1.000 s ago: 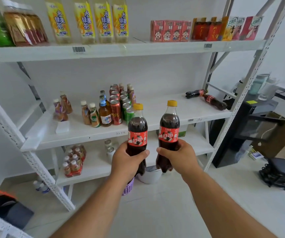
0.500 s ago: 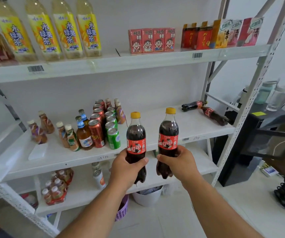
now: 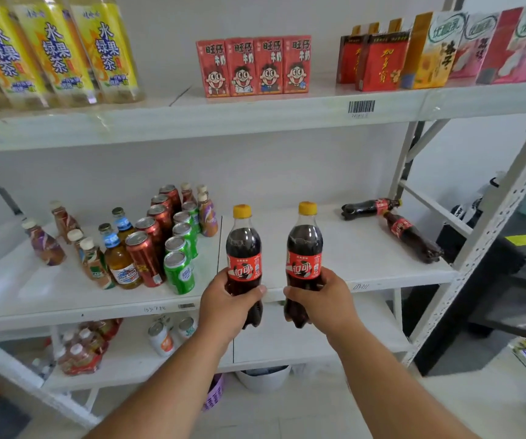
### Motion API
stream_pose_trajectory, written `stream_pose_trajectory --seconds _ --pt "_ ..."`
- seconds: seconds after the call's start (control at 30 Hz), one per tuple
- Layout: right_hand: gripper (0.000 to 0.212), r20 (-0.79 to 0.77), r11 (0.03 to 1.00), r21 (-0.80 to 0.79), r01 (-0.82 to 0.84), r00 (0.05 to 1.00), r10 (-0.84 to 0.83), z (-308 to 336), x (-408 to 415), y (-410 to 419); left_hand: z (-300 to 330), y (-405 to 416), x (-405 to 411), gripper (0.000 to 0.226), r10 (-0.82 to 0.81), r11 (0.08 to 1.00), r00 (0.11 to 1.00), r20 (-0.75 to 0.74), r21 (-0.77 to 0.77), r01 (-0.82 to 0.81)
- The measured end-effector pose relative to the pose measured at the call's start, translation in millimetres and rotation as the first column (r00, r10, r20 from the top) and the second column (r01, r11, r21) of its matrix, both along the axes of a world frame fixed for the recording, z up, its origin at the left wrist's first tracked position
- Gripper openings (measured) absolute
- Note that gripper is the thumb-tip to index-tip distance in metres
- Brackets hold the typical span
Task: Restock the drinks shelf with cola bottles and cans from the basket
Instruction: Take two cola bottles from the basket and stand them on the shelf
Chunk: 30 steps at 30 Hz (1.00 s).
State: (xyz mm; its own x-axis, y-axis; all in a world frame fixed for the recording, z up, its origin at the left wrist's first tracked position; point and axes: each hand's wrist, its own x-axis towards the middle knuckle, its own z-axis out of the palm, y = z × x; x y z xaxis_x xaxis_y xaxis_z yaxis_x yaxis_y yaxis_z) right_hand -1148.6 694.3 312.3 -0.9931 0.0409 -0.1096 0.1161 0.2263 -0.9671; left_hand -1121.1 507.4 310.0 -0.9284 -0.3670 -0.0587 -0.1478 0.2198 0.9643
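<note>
Hands came first: the left hand (image 3: 228,301) gripped one upright cola bottle (image 3: 243,248) low on its body, and the right hand (image 3: 321,299) gripped a second upright bottle (image 3: 305,245) beside it, both at the front edge of the middle shelf (image 3: 366,248). Farther back, red cans (image 3: 147,248) and green cans (image 3: 180,251) stood left, and two cola bottles (image 3: 394,223) lay flat right.

Two upright yellow-capped cola bottles (image 3: 243,248) (image 3: 304,245), red labels, held side by side at middle shelf (image 3: 366,258) front edge; two more cola bottles (image 3: 371,208) (image 3: 412,236) lie far right.
</note>
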Motion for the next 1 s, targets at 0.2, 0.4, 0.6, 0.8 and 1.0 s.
stream_pose_trajectory --seconds 0.2,0.4,0.6,0.8,1.0 --pt "0.026 0.019 0.999 0.016 -0.035 0.999 0.035 -8 -52 -8 -23 -5 -59 0.031 0.043 0.999 0.999 -0.017 0.032 -0.043" --pt "0.024 0.045 0.999 0.015 -0.043 0.998 0.042 -26 -127 -26 -58 -30 -139 0.034 0.044 0.997 0.999 -0.012 0.064 -0.044" --pt "0.021 0.072 0.998 0.011 -0.056 0.996 0.055 -49 -202 -51 -85 -52 -215 0.031 0.03 0.996 0.999 -0.014 0.089 -0.029" --pt "0.025 0.114 0.999 -0.037 -0.022 0.993 0.026 -74 -248 -68 -111 -67 -259 0.035 0.028 0.996 1.0 0.008 0.08 -0.029" --pt "0.027 0.077 1.0 -0.004 -0.015 0.997 0.015 -92 -276 -75 -127 -65 -285 0.038 0.032 0.997 0.999 -0.029 0.069 -0.03"
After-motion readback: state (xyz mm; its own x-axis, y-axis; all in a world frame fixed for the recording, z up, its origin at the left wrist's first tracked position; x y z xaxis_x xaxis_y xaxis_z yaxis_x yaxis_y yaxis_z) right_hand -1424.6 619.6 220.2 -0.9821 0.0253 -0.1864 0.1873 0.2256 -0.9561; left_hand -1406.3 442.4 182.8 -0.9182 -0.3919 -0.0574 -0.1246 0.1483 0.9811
